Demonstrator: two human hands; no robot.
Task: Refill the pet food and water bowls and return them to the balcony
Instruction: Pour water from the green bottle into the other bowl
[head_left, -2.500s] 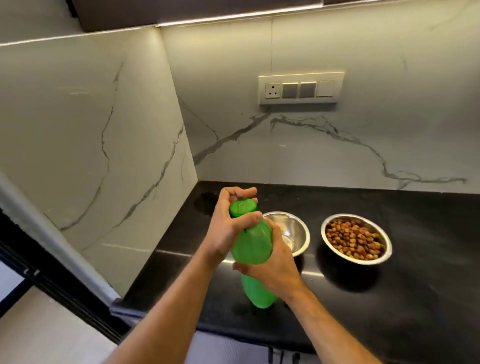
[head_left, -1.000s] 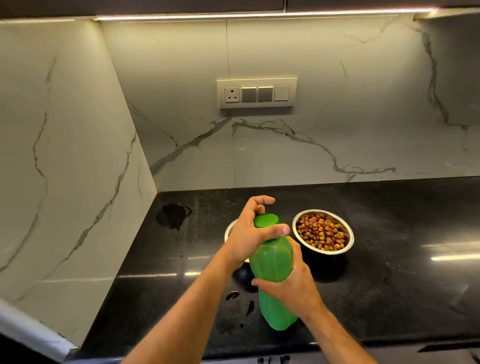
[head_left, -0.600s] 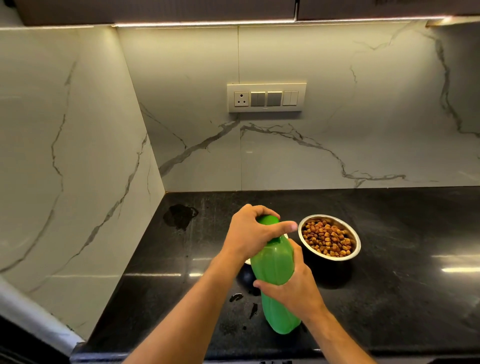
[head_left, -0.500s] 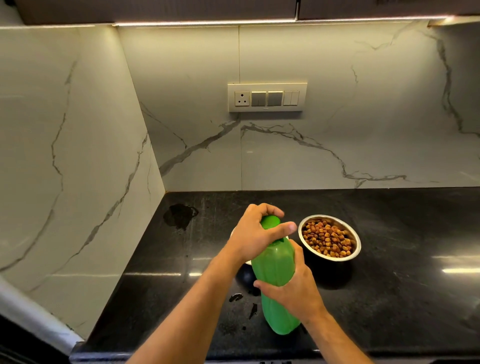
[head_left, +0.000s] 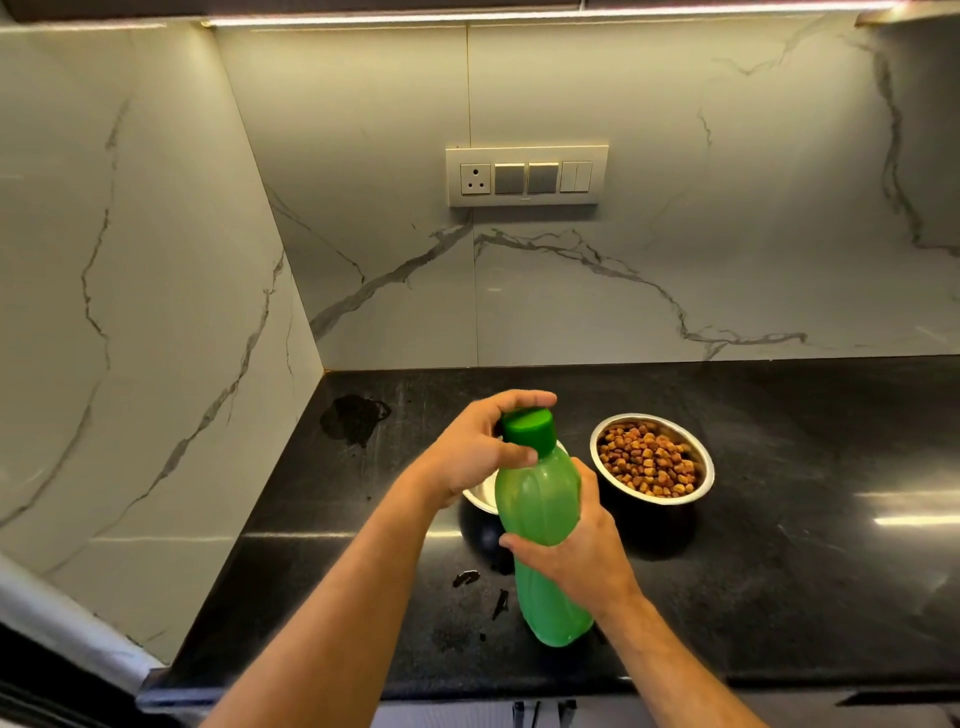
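Our left hand (head_left: 470, 454) curls its fingers around the cap (head_left: 529, 430) of the green bottle (head_left: 540, 499); our right hand (head_left: 582, 558) grips the bottle's middle, food bowl (head_left: 652, 460) at 2 o'clock.

- Green bottle (head_left: 540, 499): capped, tilted, gripped mid-body by the right hand (head_left: 582, 553); left hand (head_left: 475, 452) on its cap (head_left: 527, 428).
- Kibble bowl (head_left: 652, 460): steel, full, just right of the hands.
- Second bowl (head_left: 480, 493): steel, mostly hidden behind the hands.
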